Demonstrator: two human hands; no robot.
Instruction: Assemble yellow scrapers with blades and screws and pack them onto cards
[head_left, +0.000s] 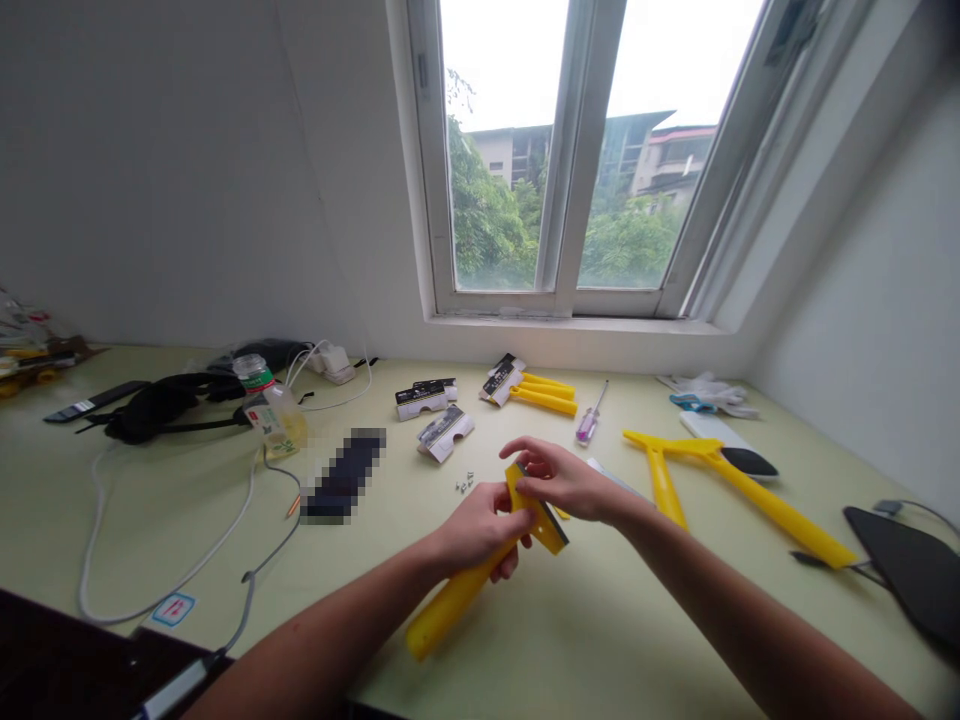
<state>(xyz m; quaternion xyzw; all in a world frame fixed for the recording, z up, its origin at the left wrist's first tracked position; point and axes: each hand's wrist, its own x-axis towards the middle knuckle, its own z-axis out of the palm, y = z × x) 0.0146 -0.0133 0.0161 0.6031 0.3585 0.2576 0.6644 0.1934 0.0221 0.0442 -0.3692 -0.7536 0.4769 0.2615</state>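
A yellow scraper [448, 612] with a wide head and a dark strip along one edge is held tilted above the table. My left hand [474, 528] is closed around its neck, with the handle slanting down toward me. The fingers of my right hand [561, 482] are closed on the upper end of the head, by the dark strip. Just beyond my hands lie several small screws [465, 484]. A screwdriver [591, 420] with a clear purple handle rests farther back. Right of my hands are more yellow scraper parts [784, 505], some joined into a T shape.
Cardboard packages [446, 434] and yellow handles [544, 395] lie toward the window. At left stand a bottle [274, 415] and a blurred dark rectangle [349, 475], with cables [251, 590] nearby. White gloves [709, 393] and a black flat device [907, 570] sit at right.
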